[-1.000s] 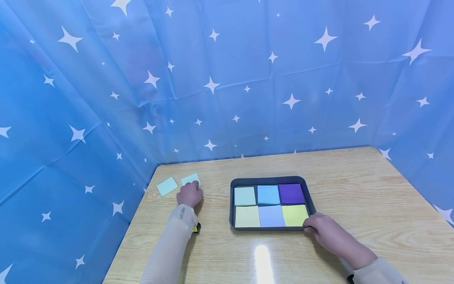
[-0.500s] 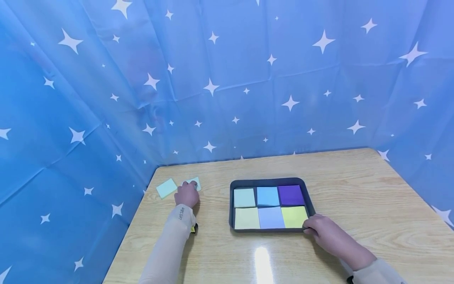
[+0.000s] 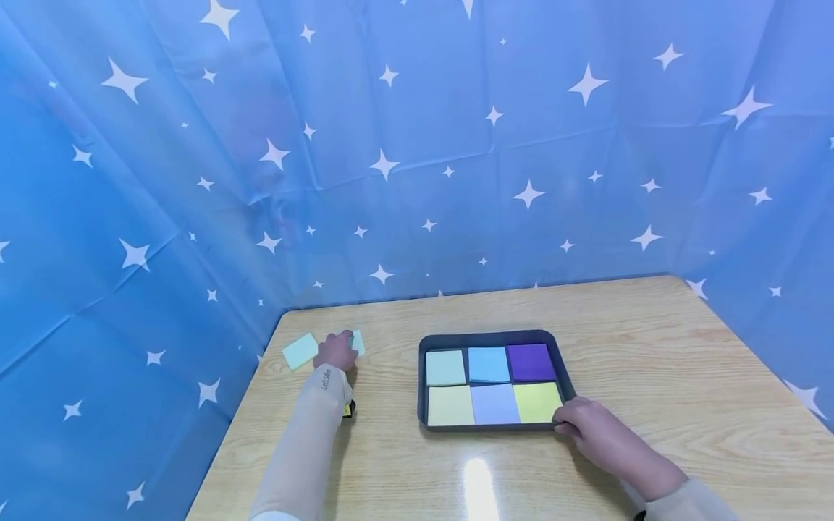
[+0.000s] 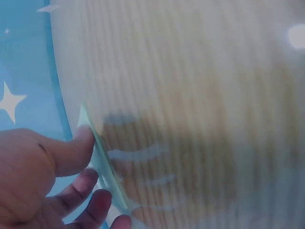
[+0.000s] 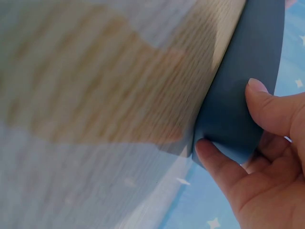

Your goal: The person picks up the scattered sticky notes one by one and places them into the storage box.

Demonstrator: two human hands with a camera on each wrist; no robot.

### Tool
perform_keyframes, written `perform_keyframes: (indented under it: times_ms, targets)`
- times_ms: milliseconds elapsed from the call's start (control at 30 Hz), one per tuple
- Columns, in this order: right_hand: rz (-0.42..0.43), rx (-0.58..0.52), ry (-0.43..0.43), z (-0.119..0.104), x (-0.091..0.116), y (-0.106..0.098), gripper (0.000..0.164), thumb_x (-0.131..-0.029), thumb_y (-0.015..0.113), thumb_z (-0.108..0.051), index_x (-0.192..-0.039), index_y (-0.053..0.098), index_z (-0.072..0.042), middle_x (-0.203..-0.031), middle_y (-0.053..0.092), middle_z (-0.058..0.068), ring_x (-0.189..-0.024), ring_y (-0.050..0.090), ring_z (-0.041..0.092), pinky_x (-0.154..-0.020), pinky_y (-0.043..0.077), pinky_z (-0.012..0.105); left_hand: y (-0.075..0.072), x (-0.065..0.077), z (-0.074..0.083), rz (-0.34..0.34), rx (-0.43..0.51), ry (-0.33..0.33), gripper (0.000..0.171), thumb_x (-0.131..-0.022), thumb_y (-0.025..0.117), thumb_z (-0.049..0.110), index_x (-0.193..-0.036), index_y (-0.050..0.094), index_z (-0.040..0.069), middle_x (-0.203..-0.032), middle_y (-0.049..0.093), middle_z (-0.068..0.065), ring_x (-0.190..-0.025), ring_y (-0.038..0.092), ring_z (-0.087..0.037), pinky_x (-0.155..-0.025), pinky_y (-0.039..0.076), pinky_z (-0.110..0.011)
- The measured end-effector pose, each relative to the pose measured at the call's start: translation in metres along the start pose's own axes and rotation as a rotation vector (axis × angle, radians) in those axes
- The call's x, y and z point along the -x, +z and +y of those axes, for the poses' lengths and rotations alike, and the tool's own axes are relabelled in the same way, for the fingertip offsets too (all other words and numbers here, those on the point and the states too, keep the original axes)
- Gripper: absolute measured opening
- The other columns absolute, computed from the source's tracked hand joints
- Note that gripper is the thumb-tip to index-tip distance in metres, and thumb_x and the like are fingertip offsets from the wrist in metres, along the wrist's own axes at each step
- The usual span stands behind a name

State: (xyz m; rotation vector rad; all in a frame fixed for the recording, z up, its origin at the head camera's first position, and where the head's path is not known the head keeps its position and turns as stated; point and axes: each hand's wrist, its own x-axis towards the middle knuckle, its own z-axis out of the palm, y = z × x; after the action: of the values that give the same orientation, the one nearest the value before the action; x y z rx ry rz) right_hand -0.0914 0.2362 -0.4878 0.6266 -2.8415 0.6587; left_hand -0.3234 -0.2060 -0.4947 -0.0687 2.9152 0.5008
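My left hand (image 3: 336,352) is at a pale mint sticky note pad (image 3: 357,343) on the far left of the table and covers part of it. In the left wrist view, the thumb and curled fingers hold this thin pad (image 4: 108,167) along its side. My right hand (image 3: 596,430) grips the near right corner of a dark shallow tray (image 3: 422,383). Its thumb and fingers lie against the tray wall (image 5: 238,81) in the right wrist view. Several note pads fill the tray in two rows, among them a purple pad (image 3: 530,362) and a yellow pad (image 3: 537,402).
Another mint pad (image 3: 300,352) lies left of my left hand, near the table's left edge. A blue curtain (image 3: 391,145) with white stars hangs behind and to the left of the wooden table (image 3: 391,477). Light glares on the near tabletop.
The left hand has shifted slightly left and covers more of its mint pad, which has turned. The right hand keeps its grip on the tray corner. The whole head view has shifted slightly.
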Motion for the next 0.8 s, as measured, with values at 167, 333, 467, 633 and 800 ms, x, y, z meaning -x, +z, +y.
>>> perform_keyframes:
  times_ms: [167, 333, 467, 633, 800]
  targets:
    - [0.004, 0.007, 0.015, -0.001, 0.001, 0.001, 0.021, -0.084, 0.077, -0.007, -0.075, 0.066, -0.023, -0.075, 0.059, -0.018, -0.074, 0.051, -0.001, -0.065, 0.051, 0.027, -0.003, -0.008, -0.006, -0.063, 0.026, 0.001, 0.063, -0.102, 0.061, 0.025, -0.157, 0.034, 0.010, -0.155, 0.025, -0.034, -0.132, 0.038, -0.060, -0.102, 0.042, -0.068]
    - [0.001, 0.000, 0.001, 0.000, 0.001, 0.001, 0.021, -0.084, 0.077, -0.006, -0.075, 0.066, -0.022, -0.076, 0.058, -0.017, -0.073, 0.051, 0.001, -0.064, 0.050, 0.028, -0.002, -0.013, -0.011, -0.134, -0.012, 0.014, 0.068, -0.104, 0.056, 0.027, -0.161, 0.023, 0.008, -0.164, 0.019, -0.028, -0.143, 0.029, -0.056, -0.115, 0.031, -0.066]
    - [-0.006, 0.002, 0.011, -0.001, 0.001, 0.001, 0.021, -0.084, 0.077, -0.007, -0.076, 0.066, -0.022, -0.076, 0.058, -0.018, -0.073, 0.052, 0.001, -0.065, 0.050, 0.028, -0.003, -0.013, -0.014, -0.132, -0.021, 0.020, 0.068, -0.104, 0.057, 0.028, -0.160, 0.025, 0.008, -0.162, 0.028, -0.025, -0.143, 0.033, -0.053, -0.115, 0.032, -0.064]
    - [0.002, 0.014, 0.002, 0.000, 0.000, 0.001, 0.020, -0.083, 0.078, -0.007, -0.076, 0.066, -0.022, -0.075, 0.059, -0.017, -0.073, 0.052, 0.001, -0.065, 0.051, 0.028, -0.003, -0.012, -0.016, -0.073, -0.009, 0.023, 0.067, -0.102, 0.061, 0.031, -0.158, 0.032, 0.010, -0.157, 0.034, -0.028, -0.137, 0.039, -0.055, -0.108, 0.040, -0.065]
    - [0.013, 0.018, -0.008, -0.001, 0.001, 0.001, 0.022, -0.082, 0.078, -0.006, -0.074, 0.065, -0.022, -0.074, 0.059, -0.018, -0.072, 0.051, 0.000, -0.064, 0.051, 0.028, -0.003, -0.008, -0.014, -0.008, -0.018, 0.015, 0.069, -0.098, 0.067, 0.035, -0.155, 0.039, 0.009, -0.150, 0.037, -0.031, -0.132, 0.040, -0.056, -0.102, 0.044, -0.065]
